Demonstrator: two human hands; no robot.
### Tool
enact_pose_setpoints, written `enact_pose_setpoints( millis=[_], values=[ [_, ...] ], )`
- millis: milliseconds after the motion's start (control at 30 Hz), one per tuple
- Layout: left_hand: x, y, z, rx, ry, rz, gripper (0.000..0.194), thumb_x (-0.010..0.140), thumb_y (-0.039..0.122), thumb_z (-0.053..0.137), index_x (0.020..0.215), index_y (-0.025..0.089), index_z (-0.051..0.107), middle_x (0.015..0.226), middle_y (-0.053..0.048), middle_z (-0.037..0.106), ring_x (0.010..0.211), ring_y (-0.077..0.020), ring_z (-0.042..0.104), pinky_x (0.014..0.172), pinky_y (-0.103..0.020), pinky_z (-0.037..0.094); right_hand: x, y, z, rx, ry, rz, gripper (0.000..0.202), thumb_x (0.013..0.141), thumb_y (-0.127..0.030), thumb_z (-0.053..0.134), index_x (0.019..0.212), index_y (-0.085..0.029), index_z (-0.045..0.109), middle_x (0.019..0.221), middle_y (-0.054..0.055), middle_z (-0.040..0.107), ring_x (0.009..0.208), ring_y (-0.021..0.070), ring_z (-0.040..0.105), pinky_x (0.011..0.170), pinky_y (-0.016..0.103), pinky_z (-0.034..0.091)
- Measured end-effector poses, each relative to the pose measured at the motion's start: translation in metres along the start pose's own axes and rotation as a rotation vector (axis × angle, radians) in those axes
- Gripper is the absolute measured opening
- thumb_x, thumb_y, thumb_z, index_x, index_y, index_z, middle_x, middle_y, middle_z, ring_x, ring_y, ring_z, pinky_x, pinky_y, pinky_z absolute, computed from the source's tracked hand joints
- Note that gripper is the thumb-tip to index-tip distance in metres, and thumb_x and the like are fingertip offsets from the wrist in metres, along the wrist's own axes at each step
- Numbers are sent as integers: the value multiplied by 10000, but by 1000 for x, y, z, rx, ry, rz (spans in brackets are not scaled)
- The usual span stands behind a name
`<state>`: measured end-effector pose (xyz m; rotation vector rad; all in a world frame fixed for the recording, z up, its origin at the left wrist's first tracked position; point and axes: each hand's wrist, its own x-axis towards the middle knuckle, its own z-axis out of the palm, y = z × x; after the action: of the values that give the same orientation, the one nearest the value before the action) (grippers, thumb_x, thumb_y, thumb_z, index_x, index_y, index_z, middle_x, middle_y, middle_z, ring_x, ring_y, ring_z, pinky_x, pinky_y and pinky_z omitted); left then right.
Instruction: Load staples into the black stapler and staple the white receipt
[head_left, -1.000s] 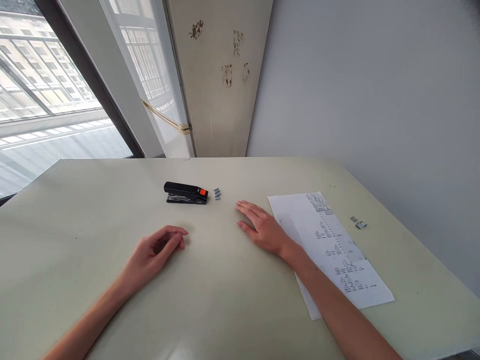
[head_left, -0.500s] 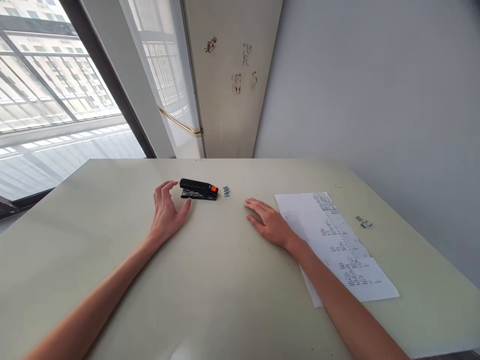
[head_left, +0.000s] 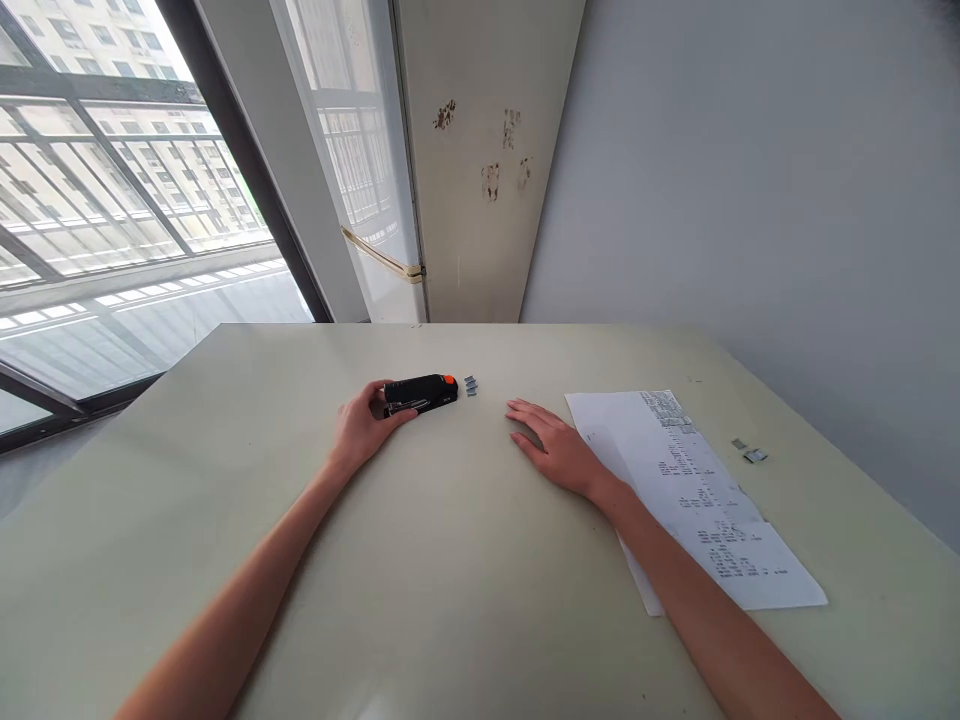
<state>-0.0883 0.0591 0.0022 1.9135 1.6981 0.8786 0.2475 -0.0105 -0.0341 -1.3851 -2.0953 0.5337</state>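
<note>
A black stapler (head_left: 424,392) with an orange button lies on the pale table (head_left: 450,560), its left end gripped by my left hand (head_left: 365,428), thumb along the near side and fingers behind. Just right of the stapler are several small staple strips (head_left: 470,386). My right hand (head_left: 553,447) rests palm down, fingers apart, holding nothing, beside the left edge of a printed paper sheet (head_left: 697,490). My right forearm crosses over part of the sheet.
More staple pieces (head_left: 755,455) lie right of the sheet. Behind the table stand a stained beige panel (head_left: 480,240) and a grey wall (head_left: 712,180). A window (head_left: 135,180) is at the left.
My left hand has closed on the stapler's left end, and the stapler has turned slightly, its left end nearer me. My right hand has kept its pose. The whole view has shifted a little.
</note>
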Motion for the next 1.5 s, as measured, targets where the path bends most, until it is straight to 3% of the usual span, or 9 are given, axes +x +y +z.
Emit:
enact_pose_setpoints(
  millis=[233, 333, 467, 733, 1100, 1267, 1367, 1500],
  values=[
    [-42, 19, 6, -3, -58, 31, 516, 821, 529, 790, 1247, 259, 682, 1072, -59, 784, 1055, -306, 710, 953, -430, 539, -3, -22, -10, 5, -23, 1, 464, 1063, -476, 486, 1494, -323, 558, 1569, 46, 585, 1493, 275, 500, 1227, 538, 439],
    [-52, 29, 14, -33, -127, 55, 526, 817, 514, 798, 1267, 270, 675, 1074, -41, 780, 1037, -287, 711, 954, -417, 535, -7, -43, -17, 28, -22, -63, 532, 1041, -509, 547, 1547, -359, 485, 1580, 34, 564, 1483, 289, 500, 1207, 527, 462],
    [-62, 45, 31, -80, -204, 96, 527, 789, 472, 832, 1256, 276, 687, 1085, -29, 772, 1025, -267, 709, 938, -386, 538, -12, -60, -20, 41, -35, -99, 481, 1033, -502, 578, 1488, -351, 535, 1426, 55, 667, 1348, 306, 596, 1107, 516, 536],
    [-86, 67, 67, -149, -348, 199, 512, 772, 436, 882, 1230, 293, 704, 1047, -28, 728, 1035, -253, 688, 945, -366, 538, -27, -59, -9, 44, -8, -167, 249, 1026, -468, 620, 1176, -283, 692, 1030, 69, 754, 939, 276, 685, 856, 461, 580],
    [-86, 69, 68, -169, -356, 237, 426, 785, 359, 898, 1163, 289, 713, 1031, -9, 724, 1071, -244, 668, 987, -377, 521, -36, -58, 0, 61, 158, -260, 178, 1006, -325, 688, 1171, -267, 654, 994, 50, 751, 867, 226, 692, 762, 386, 576],
    [-86, 68, 69, -174, -341, 264, 392, 792, 358, 899, 1131, 283, 716, 1001, -7, 728, 1050, -241, 671, 983, -379, 523, -34, -58, -9, 113, 81, -192, 183, 1002, -390, 694, 1143, -275, 681, 1011, 44, 759, 903, 224, 705, 804, 372, 585],
    [-85, 66, 69, -168, -344, 272, 426, 766, 362, 923, 1130, 284, 716, 1020, -15, 722, 1041, -246, 669, 965, -383, 530, -39, -53, -24, 194, 10, -51, 228, 1048, -459, 595, 1144, -286, 708, 1070, 51, 767, 952, 225, 725, 775, 339, 597],
    [-85, 65, 69, -165, -353, 294, 449, 745, 338, 942, 1123, 282, 707, 1038, -16, 713, 1045, -248, 661, 939, -376, 534, -56, -39, -39, 220, 113, 191, 349, 1104, -482, 430, 1135, -292, 721, 1059, 47, 785, 939, 225, 750, 722, 319, 597]
  ],
)
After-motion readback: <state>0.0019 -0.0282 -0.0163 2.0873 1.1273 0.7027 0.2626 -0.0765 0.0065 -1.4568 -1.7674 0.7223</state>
